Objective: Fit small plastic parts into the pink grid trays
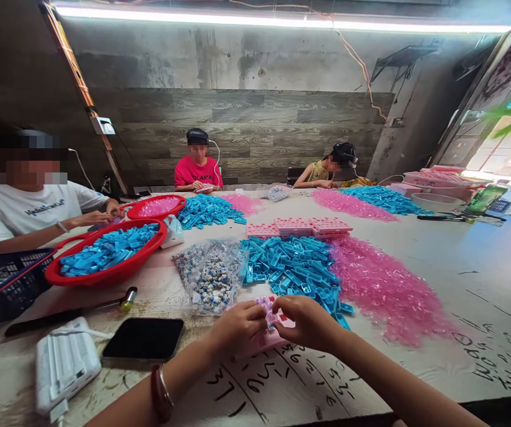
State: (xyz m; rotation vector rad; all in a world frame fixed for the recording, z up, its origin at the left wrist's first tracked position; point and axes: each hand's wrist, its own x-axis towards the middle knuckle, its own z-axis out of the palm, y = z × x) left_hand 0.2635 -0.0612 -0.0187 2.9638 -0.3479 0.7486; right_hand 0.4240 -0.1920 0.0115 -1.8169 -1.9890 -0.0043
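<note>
Near the front of the table lies a pink tray [267, 342] with small clear and red parts on it. My left hand [238, 325] rests at its left side, fingers curled and pressed together against the clear parts. From the right, my right hand [306, 320] reaches over the tray, thumb and forefinger bent with a gap between them; whether a small part sits there is too small to tell. Just beyond are a heap of blue plastic pieces [293, 267], a heap of clear pink pieces [384, 290] and a clear bag of small white and blue parts [215, 276].
Stacked pink trays [293, 226] stand behind the blue heap. At left are a red basket [104, 279] of blue pieces, a phone [144, 339], a white power bank [66, 365] and a dark basket [10, 296]. Three people work around the table.
</note>
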